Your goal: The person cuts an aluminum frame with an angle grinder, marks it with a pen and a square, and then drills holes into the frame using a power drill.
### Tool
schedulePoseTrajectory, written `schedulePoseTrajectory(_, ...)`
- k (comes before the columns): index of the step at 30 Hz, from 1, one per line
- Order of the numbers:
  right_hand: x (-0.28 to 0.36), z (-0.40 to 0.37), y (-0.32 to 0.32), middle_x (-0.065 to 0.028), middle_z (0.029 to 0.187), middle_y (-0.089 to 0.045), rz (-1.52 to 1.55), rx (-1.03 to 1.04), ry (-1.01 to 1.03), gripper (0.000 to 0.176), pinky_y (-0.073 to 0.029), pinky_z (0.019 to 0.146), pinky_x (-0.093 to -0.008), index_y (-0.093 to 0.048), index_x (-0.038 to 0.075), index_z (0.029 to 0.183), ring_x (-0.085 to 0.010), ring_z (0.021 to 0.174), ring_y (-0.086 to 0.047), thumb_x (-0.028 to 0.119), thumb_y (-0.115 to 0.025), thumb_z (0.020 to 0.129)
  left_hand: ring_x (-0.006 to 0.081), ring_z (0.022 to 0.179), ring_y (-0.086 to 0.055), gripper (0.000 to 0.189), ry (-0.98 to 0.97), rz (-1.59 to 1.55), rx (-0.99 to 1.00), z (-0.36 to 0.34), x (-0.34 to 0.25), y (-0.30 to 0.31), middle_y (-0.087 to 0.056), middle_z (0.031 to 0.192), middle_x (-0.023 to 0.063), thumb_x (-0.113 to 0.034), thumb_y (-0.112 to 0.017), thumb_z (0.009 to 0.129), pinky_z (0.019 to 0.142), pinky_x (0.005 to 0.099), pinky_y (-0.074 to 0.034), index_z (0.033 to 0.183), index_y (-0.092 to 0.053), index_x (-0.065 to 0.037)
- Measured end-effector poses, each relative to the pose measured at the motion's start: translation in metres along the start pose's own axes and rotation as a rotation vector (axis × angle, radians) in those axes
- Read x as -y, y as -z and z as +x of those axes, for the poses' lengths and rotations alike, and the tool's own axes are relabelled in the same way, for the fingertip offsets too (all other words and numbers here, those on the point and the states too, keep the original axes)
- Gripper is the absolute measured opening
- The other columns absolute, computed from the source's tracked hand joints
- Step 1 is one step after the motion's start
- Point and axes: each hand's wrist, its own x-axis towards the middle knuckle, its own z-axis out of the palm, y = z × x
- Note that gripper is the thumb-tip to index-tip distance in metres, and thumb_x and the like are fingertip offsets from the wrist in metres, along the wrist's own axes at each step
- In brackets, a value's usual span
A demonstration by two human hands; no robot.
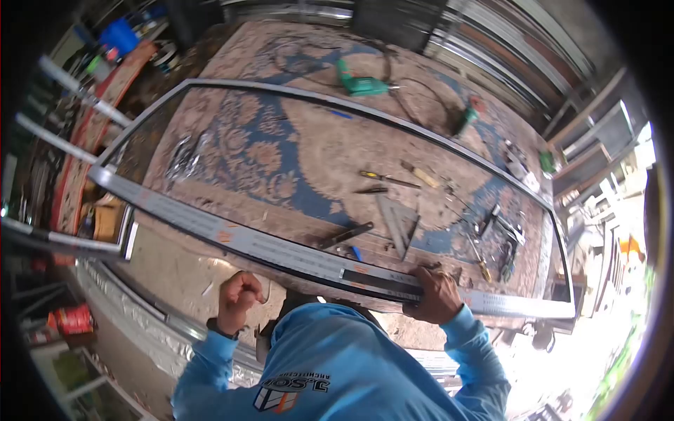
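Observation:
A long aluminum frame (281,254), its near rail covered in printed protective film, lies across the carpeted table. My right hand (435,295) is closed around this near rail, right of its middle. A dark flat strip (382,283) runs along the rail and ends under that hand; whether the fingers also grip it is hard to see. My left hand (240,302) is held in front of the rail, apart from it, with fingers curled together. A thin curved line shows beside those fingers, but what they hold, if anything, I cannot make out.
Inside the frame lie a screwdriver (390,179), a triangular square (397,226), a dark bar (346,235) and pliers (507,261). Beyond it is a green power drill (361,81) with its cord. Metal profiles (498,52) stack behind; a red bag (72,319) sits at lower left.

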Motion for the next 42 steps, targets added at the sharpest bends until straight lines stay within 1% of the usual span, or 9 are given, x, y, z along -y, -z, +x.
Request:
schedulePoseTrajectory(2,-0.003,0.002,0.022,-0.0180,0.104,-0.074,0.012,-0.011,0.059,0.070,-0.059,0.080,-0.0506,-0.056,0.008,0.127,-0.0397,0.093,-0.073,0.029,-0.087,0.068,0.0237,0.119,-0.062,0.099,-0.016,-0.329,-0.105,0.024,0.008,-0.048,-0.062,0.133,0.0122,-0.083,-0.068,0.082,0.104,0.0460,-0.052,0.140,-0.053,-0.004)
schedulePoseTrajectory(5,-0.001,0.002,0.047,-0.0180,0.102,-0.072,-0.016,0.008,0.131,0.072,-0.059,0.076,-0.0515,-0.051,0.004,0.133,-0.0407,0.091,-0.073,0.025,-0.084,0.073,0.0321,0.147,-0.044,0.108,-0.308,-0.729,-0.114,0.084,0.013,-0.068,-0.047,0.159,0.0180,-0.086,-0.056,0.087,0.119,0.0540,-0.038,0.153,-0.045,0.000)
schedulePoseTrajectory(7,-0.013,-0.004,0.038,-0.0169,0.099,-0.071,-0.038,-0.049,0.199,0.072,-0.059,0.075,-0.0513,-0.049,0.003,0.137,-0.0382,0.091,-0.073,0.023,-0.082,0.075,0.0338,0.133,-0.055,0.106,-0.370,-0.883,-0.299,0.118,-0.038,-0.092,-0.056,0.147,0.0208,-0.084,-0.052,0.091,0.117,0.0552,-0.040,0.148,-0.047,0.005)
schedulePoseTrajectory(9,-0.027,-0.016,0.036,-0.0169,0.097,-0.071,-0.134,-0.043,0.148,0.071,-0.059,0.073,-0.0515,-0.051,0.003,0.135,-0.0380,0.090,-0.074,0.023,-0.083,0.074,0.0240,0.100,-0.057,0.057,-0.325,-0.819,-0.452,0.135,-0.023,-0.072,-0.057,0.104,0.0110,-0.053,-0.063,0.101,0.101,0.0478,-0.047,0.118,-0.054,0.001)
schedulePoseTrajectory(11,-0.055,-0.039,0.035,-0.0173,0.098,-0.072,-0.203,0.004,0.018,0.069,-0.059,0.073,-0.0513,-0.053,0.003,0.131,-0.0390,0.089,-0.074,0.023,-0.083,0.072,0.0212,0.093,-0.051,0.028,-0.366,-0.912,-0.311,0.134,-0.025,-0.075,-0.045,0.093,0.0061,-0.023,-0.066,0.091,0.098,0.0417,-0.045,0.105,-0.049,-0.005)
schedulePoseTrajectory(16,-0.052,-0.072,0.041,-0.0173,0.097,-0.070,-0.264,-0.100,-0.063,0.043,-0.062,0.078,-0.0491,-0.061,0.002,0.111,-0.0404,0.091,-0.073,0.014,-0.075,0.072,0.0211,0.097,-0.047,0.031,-0.460,-0.972,-0.116,0.126,-0.036,-0.088,-0.041,0.096,0.0069,-0.011,-0.064,0.083,0.100,0.0406,-0.042,0.106,-0.044,-0.004)
schedulePoseTrajectory(28,0.110,-0.176,0.007,-0.0133,0.096,-0.067,-0.361,-0.558,-0.219,0.050,-0.059,0.082,-0.0453,-0.061,0.006,0.109,-0.0372,0.093,-0.070,0.015,-0.078,0.063,0.0180,0.092,-0.043,0.039,-0.609,-1.066,0.279,0.092,-0.146,-0.056,-0.039,0.095,0.0055,-0.012,-0.066,0.079,0.092,0.0371,-0.039,0.108,-0.041,-0.005)
schedulePoseTrajectory(36,0.220,-0.219,-0.112,-0.0178,0.109,-0.070,-0.324,-0.820,-0.592,0.067,-0.057,0.088,-0.0513,-0.062,0.010,0.125,-0.0411,0.101,-0.070,0.025,-0.087,0.065,0.0185,0.090,-0.053,0.054,-0.520,-1.188,0.788,0.061,-0.234,-0.043,-0.048,0.099,0.0036,-0.011,-0.066,0.080,0.092,0.0390,-0.045,0.130,-0.046,-0.010)
schedulePoseTrajectory(42,0.247,-0.233,-0.214,-0.0153,0.093,-0.072,-0.226,-1.120,-0.776,0.056,-0.059,0.078,-0.0514,-0.066,0.011,0.115,-0.0418,0.086,-0.072,0.030,-0.083,0.065,0.0197,0.087,-0.057,0.050,-0.338,-1.090,1.024,0.025,-0.277,-0.101,-0.054,0.094,0.0027,-0.009,-0.073,0.077,0.091,0.0419,-0.052,0.124,-0.054,-0.011)
